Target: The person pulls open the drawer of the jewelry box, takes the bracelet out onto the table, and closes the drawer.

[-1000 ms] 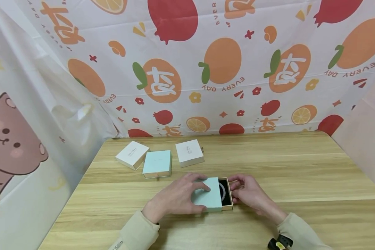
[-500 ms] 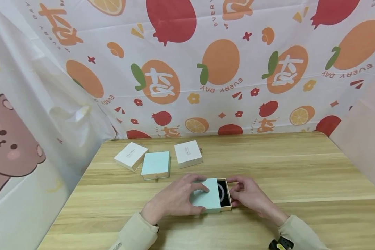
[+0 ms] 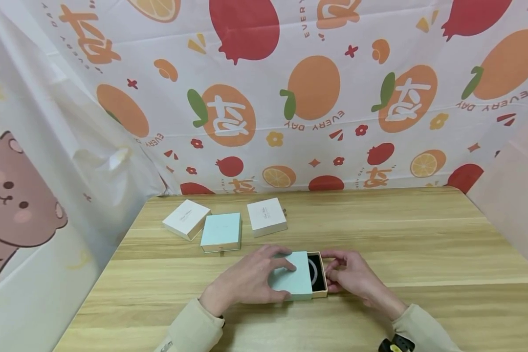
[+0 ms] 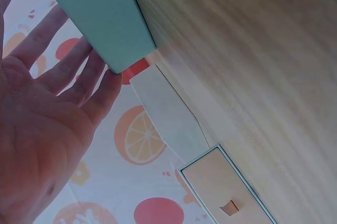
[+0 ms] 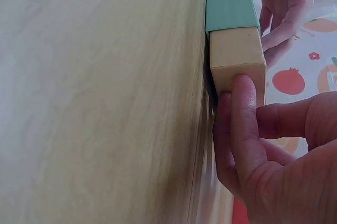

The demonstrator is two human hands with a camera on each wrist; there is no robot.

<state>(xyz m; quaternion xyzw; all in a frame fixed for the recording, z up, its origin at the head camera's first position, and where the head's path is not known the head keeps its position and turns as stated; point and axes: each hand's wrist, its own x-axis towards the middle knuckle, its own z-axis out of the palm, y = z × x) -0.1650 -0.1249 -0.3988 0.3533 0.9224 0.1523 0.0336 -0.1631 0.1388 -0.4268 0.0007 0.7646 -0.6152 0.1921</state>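
A mint-green drawer-style jewelry box (image 3: 292, 281) lies on the table in the head view, its drawer (image 3: 320, 294) partly out on the right. Inside, on black padding, part of a pale ring-shaped bangle (image 3: 314, 272) shows; the rest is under the sleeve. My left hand (image 3: 257, 276) grips the sleeve, thumb at the near side and fingers over the top and far side. At the drawer's end, my right hand (image 3: 354, 274) pinches with thumb and fingers; in the right wrist view a fingertip (image 5: 245, 90) lies against the tan end face. Whatever sits between those fingertips is hidden.
Behind the left hand stand another mint box (image 3: 221, 231), a white box (image 3: 187, 217) beside it, and a second white box (image 3: 266, 215) with a small tab. A fruit-print cloth (image 3: 312, 142) hangs behind the wooden table (image 3: 400, 230).
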